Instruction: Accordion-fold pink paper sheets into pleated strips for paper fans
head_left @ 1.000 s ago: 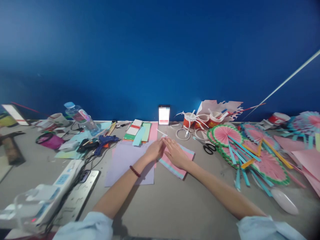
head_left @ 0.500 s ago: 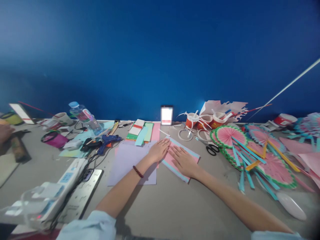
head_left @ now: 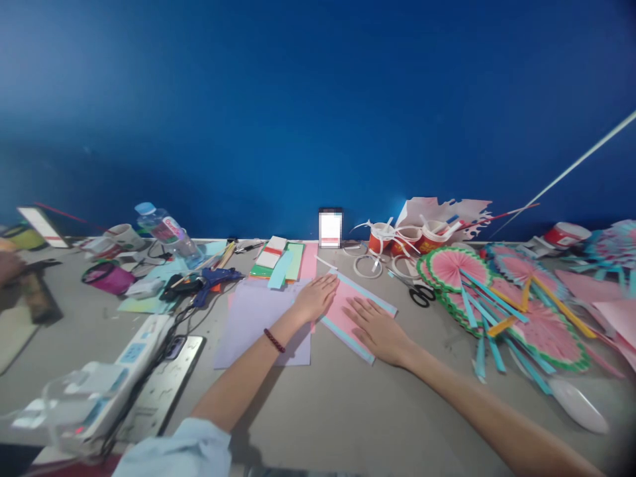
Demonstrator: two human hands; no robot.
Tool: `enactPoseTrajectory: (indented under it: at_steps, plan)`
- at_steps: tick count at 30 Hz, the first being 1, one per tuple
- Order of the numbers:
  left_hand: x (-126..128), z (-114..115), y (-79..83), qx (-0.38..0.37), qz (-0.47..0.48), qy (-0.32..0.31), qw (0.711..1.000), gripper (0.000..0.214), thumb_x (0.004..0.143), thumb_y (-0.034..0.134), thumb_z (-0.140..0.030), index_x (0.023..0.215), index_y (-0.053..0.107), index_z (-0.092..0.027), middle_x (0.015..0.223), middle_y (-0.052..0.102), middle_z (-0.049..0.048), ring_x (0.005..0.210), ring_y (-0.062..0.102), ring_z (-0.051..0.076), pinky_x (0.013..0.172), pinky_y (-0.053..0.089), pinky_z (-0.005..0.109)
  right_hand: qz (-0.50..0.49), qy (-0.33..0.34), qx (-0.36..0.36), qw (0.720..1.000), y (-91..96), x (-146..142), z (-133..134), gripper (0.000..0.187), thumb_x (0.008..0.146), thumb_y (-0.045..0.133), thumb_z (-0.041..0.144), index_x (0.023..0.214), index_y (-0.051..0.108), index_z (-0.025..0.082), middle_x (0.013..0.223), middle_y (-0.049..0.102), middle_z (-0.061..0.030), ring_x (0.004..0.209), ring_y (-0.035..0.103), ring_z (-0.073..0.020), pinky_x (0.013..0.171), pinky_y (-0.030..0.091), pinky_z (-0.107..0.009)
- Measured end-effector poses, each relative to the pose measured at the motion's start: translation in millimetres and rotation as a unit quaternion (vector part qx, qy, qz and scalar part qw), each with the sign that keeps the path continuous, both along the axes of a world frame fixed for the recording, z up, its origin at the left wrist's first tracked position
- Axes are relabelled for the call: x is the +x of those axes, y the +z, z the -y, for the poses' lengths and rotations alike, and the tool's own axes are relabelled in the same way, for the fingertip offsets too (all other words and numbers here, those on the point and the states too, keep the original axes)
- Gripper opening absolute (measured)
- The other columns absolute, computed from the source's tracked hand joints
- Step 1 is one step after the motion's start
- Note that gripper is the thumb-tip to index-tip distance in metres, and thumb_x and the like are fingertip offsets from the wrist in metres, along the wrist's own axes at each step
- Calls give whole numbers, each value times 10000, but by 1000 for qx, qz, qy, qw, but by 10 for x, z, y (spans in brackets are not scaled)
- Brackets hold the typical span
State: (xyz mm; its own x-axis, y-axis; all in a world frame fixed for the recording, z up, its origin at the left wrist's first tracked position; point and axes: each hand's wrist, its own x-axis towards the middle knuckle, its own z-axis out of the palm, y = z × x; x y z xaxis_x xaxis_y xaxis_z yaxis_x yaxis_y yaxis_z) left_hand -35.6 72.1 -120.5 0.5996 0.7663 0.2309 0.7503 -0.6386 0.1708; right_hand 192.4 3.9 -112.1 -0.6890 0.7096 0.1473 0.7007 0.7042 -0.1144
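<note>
A pink sheet of paper with light blue strips along two edges (head_left: 342, 317) lies at an angle on the grey table. My left hand (head_left: 315, 298) rests flat on its left corner, fingers stretched out, a dark beaded bracelet on the wrist. Flat on the right part of the same sheet is my right hand (head_left: 377, 328), with its fingers a little spread. Neither hand grips anything. Under my left forearm sits a lilac sheet (head_left: 258, 324), partly hidden by the arm. Beyond it are a green paper pad and coloured paper strips (head_left: 282, 268).
Scissors (head_left: 422, 295), rolls of tape (head_left: 368, 266) and red paper cups (head_left: 407, 240) stand to the right, beside pleated paper fans (head_left: 457, 268). Leftward are a glue gun (head_left: 213, 283), a bottle (head_left: 169, 232), a power strip (head_left: 124, 371) and a phone (head_left: 163, 387). Another person's hand (head_left: 10, 265) shows at far left.
My right hand has slid to the right and slightly toward me over the pink sheet, away from my left hand. The left hand stays in place.
</note>
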Motion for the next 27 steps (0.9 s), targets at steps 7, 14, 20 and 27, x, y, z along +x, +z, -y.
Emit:
enactPoseTrajectory:
  at_steps: [7,14,20,27]
  plan:
    - [8,-16,-23,-6,0,2,1000,443,975,239,-292,1363,421,-179,1429,424,56,1333,369,163,1119,303,365,16,-14,-29,999,36,198,192,505,964,298,419,1449,271,281,1522,251,-27,1403,210,-233,1117,256,-453]
    - [15,-12,-1,-30,-5,9,999,447,975,241,-289,1371,412,-171,1445,397,57,1346,345,162,1129,287,371,5,-25,-35,999,96,378,414,521,953,340,369,1458,242,287,1506,286,-23,1391,248,-233,1113,287,-455]
    - [18,-2,-1,-28,14,6,1000,436,968,266,-286,1366,417,-191,1437,412,52,1337,361,161,1129,287,369,3,-19,-50,999,154,519,523,526,912,371,269,1435,325,274,1482,328,-34,1352,336,-244,1093,350,-459]
    - [21,-9,6,-39,30,-3,999,435,962,274,-259,1364,418,-175,1435,416,65,1344,350,174,1133,285,390,-88,-40,-49,994,450,519,416,351,939,349,248,1071,674,239,1079,705,-50,1018,634,-191,1000,436,-395]
